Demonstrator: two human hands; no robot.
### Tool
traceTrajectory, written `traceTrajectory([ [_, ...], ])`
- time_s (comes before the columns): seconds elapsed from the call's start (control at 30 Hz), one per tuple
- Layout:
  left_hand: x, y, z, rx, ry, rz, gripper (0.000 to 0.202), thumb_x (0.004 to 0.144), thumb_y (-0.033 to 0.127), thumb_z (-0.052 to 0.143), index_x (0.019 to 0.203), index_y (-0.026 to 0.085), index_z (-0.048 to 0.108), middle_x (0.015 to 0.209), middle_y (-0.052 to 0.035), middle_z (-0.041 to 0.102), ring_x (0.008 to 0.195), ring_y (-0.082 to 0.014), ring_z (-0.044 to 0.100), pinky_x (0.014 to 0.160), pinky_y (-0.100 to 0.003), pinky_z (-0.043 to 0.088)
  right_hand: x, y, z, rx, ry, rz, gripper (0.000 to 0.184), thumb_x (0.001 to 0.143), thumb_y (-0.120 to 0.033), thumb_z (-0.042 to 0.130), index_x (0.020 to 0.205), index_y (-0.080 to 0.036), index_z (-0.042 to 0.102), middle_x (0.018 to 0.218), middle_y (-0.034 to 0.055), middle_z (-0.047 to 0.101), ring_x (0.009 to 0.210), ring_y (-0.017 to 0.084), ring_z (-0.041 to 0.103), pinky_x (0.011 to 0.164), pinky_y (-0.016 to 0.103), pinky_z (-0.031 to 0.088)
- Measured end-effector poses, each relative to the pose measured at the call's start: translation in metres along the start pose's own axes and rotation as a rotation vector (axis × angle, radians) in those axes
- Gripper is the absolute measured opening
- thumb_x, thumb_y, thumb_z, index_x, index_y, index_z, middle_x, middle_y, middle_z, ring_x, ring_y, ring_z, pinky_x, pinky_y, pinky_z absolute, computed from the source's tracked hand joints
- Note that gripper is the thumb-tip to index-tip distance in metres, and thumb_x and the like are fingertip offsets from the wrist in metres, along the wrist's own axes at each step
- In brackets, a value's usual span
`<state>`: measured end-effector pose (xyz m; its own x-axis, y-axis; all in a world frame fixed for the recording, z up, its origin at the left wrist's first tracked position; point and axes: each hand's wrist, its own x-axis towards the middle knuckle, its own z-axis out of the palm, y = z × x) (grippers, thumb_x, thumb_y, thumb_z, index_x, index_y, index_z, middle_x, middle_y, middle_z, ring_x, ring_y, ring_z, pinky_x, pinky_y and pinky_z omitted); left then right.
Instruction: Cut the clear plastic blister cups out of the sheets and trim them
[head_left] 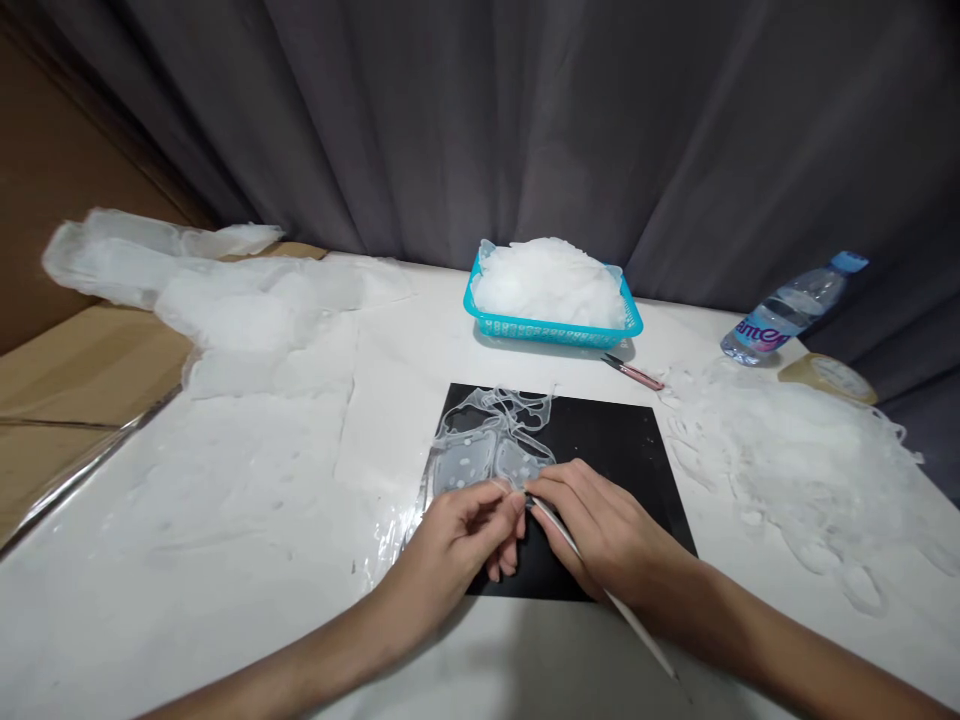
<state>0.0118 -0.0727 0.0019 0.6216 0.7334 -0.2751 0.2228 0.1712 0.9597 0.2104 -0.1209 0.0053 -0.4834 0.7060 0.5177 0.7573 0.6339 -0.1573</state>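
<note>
A translucent, flexible cut-out sheet [466, 460], with rounded panels, small pale spots and thin looping strips, lies over the left part of a black mat [607, 450]. My left hand [472, 530] pinches the near edge of this sheet between thumb and fingers. Close beside it, my right hand [600, 520] is closed around a slim white pen-like tool [637, 628], whose thin pointed end sticks out toward me. The fingertips of both hands almost meet at the sheet's edge. What lies right between them is too small to make out.
Behind the mat stands a blue basket [555, 328] heaped with white translucent pieces [551, 280]. Pink-handled snips [634, 373] lie near it. To the right are a tilted water bottle [787, 312], a tape roll [829, 377] and tangled clear scraps [817, 460]. Translucent sheets [240, 300] spread leftward.
</note>
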Motion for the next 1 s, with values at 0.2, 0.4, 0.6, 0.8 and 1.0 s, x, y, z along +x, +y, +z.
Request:
traceTrajectory([
  [0.2, -0.004, 0.002, 0.0, 0.03, 0.03, -0.034, 0.043, 0.097, 0.05, 0.056, 0.066, 0.019, 0.055, 0.051, 0.0021, 0.057, 0.048, -0.0117, 0.05, 0.052, -0.023, 0.04, 0.002, 0.0, -0.001, 0.042, 0.02, 0.032, 0.016, 0.103, -0.012, 0.049, 0.112, -0.012, 0.063, 0.097, 0.0118, 0.074, 0.086, 0.023, 0.069, 0.08, 0.037, 0.054],
  [0.4, 0.0, 0.004, -0.005, -0.005, -0.004, -0.151, 0.035, 0.094, 0.037, 0.049, 0.064, 0.02, 0.053, 0.043, 0.0031, 0.055, 0.042, -0.0112, 0.049, 0.047, -0.021, 0.036, 0.017, 0.084, -0.025, 0.159, 0.385, 0.641, 0.015, 0.101, -0.026, 0.056, 0.101, -0.018, 0.068, 0.097, 0.0089, 0.073, 0.09, 0.025, 0.069, 0.083, 0.039, 0.054],
  [0.6, -0.003, 0.007, -0.01, 0.189, -0.071, -0.164, 0.041, 0.092, 0.039, 0.054, 0.058, 0.021, 0.043, 0.042, 0.0055, 0.045, 0.04, -0.0097, 0.044, 0.047, -0.022, 0.03, 0.025, 0.082, -0.051, 0.524, 0.018, 0.509, 0.015, 0.101, -0.028, 0.059, 0.105, -0.021, 0.071, 0.102, 0.0038, 0.073, 0.095, 0.02, 0.068, 0.088, 0.032, 0.053],
  [0.8, 0.004, 0.025, -0.02, 0.649, 0.339, 0.293, 0.049, 0.076, 0.058, 0.083, 0.097, 0.022, 0.058, 0.078, 0.0039, 0.057, 0.067, -0.0151, 0.053, 0.063, -0.026, 0.042, 0.028, 0.053, -0.053, 0.74, -0.174, 0.37, 0.014, 0.101, -0.023, 0.061, 0.108, -0.021, 0.073, 0.105, 0.0038, 0.073, 0.097, 0.018, 0.069, 0.09, 0.031, 0.054],
  [1.0, 0.021, 0.023, -0.025, 0.596, 0.108, 0.496, 0.016, 0.104, 0.032, 0.058, 0.108, 0.024, 0.071, 0.104, -0.0033, 0.067, 0.098, -0.0211, 0.06, 0.089, -0.033, 0.045, 0.028, 0.039, -0.051, 0.777, -0.156, 0.254, 0.026, 0.103, -0.024, 0.06, 0.127, -0.024, 0.072, 0.107, 0.0055, 0.069, 0.096, 0.017, 0.065, 0.089, 0.032, 0.053],
])
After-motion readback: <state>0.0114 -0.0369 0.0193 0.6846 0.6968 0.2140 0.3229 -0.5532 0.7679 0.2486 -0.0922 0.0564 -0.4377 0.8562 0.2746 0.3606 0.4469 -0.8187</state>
